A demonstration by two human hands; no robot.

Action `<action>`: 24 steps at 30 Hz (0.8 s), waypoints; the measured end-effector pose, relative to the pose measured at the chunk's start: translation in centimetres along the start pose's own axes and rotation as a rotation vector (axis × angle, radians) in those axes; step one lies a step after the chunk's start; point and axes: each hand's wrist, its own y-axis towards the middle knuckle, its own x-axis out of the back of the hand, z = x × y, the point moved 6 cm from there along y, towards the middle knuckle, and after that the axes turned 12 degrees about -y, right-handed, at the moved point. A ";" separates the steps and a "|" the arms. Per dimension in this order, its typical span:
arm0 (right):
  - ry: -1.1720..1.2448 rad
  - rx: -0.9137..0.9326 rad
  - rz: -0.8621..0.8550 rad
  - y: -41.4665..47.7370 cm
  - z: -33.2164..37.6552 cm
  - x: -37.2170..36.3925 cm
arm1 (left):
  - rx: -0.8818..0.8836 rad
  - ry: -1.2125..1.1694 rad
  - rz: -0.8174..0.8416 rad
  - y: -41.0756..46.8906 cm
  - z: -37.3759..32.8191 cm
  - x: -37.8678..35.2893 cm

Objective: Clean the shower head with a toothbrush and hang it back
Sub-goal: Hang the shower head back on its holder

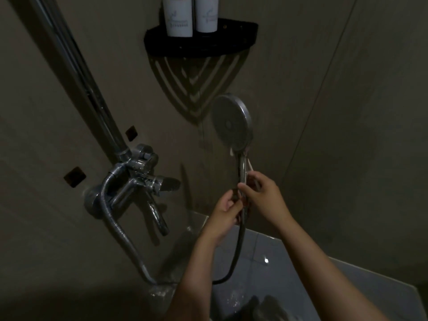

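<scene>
The round chrome shower head [231, 122] stands upright in the middle of the view, its spray face turned toward me and slightly left. My left hand [225, 214] grips the bottom of its handle, where the hose [238, 249] joins. Just above, my right hand [264, 198] pinches a pale toothbrush [250, 166] that lies along the right side of the handle. The brush's whitish tip [231, 154] touches the neck just under the head. The light is dim and the bristles are hard to make out.
A chrome mixer tap [136, 181] with a spout sits on the left wall, and a riser pipe [76, 72] runs up from it. A black corner shelf [199, 42] above holds two white-labelled bottles [178, 17]. Wet pale floor tile [266, 262] lies below.
</scene>
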 end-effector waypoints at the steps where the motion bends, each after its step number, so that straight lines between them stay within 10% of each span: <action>1: -0.018 0.006 -0.007 0.0 0.1 0.0 | -0.036 0.022 -0.016 -0.1 -0.7 -0.3; 24: 0.082 0.472 -0.044 12.1 16.1 9.0 | -0.518 0.471 -0.226 2.4 -25.4 -7.6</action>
